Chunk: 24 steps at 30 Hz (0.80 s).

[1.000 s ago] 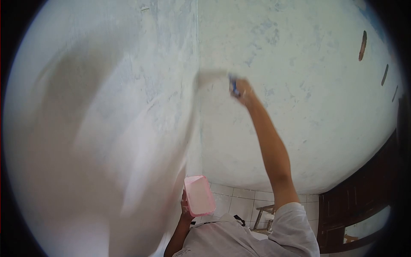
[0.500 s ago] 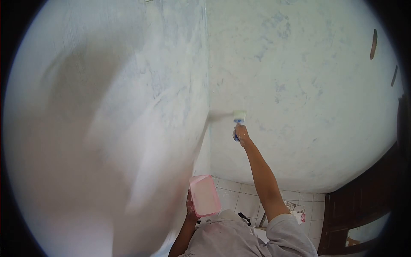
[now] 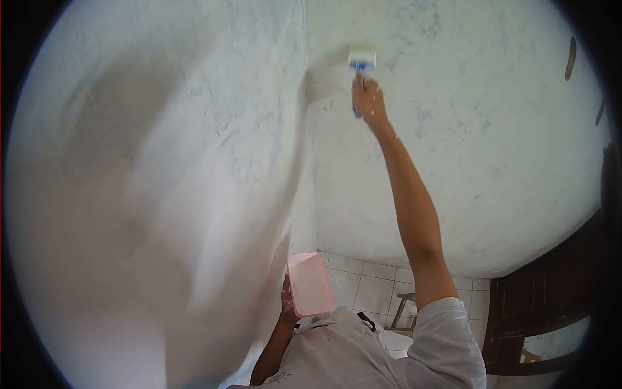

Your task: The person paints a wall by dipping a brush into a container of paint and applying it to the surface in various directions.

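My right hand is closed round the blue handle of a wide paintbrush, raised high with its pale bristles pointing up against the right-hand wall. White specks of paint dot the hand. Low down near my waist, my left hand grips the side of a pink plastic tub. Whitish paint fills part of the tub. Some fingers of the left hand are hidden by it.
A second wall meets the first at a corner and carries my shadow. White floor tiles show below, with a wooden stool on them. At the lower right stands a dark wooden door or cabinet.
My right hand has swept the paintbrush upward along the wall, and the arm is stretched further. The tub in my left hand has shifted slightly up in view.
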### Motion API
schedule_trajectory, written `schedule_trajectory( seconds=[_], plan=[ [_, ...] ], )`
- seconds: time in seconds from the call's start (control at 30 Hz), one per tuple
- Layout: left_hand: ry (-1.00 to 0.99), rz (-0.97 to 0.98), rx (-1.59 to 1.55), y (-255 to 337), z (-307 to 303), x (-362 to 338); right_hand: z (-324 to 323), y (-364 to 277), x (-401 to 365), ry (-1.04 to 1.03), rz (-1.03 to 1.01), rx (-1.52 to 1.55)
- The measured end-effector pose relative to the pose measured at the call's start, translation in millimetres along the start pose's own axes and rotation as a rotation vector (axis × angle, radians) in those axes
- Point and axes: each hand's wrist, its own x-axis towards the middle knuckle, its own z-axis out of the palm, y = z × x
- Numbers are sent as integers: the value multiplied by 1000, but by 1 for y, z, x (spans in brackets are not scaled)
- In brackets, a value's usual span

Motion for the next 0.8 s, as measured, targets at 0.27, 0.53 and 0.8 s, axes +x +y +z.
schedule_trajectory(
  seconds=[0.27,0.53,0.8],
  plan=[
    [-20,45,39,2,1,-3,88,182,-153,-125,542,266],
    [-5,34,13,5,9,-8,57,189,-64,-329,78,1046],
    [15,25,-32,5,28,-14,-17,-21,3,16,119,360]
  ],
)
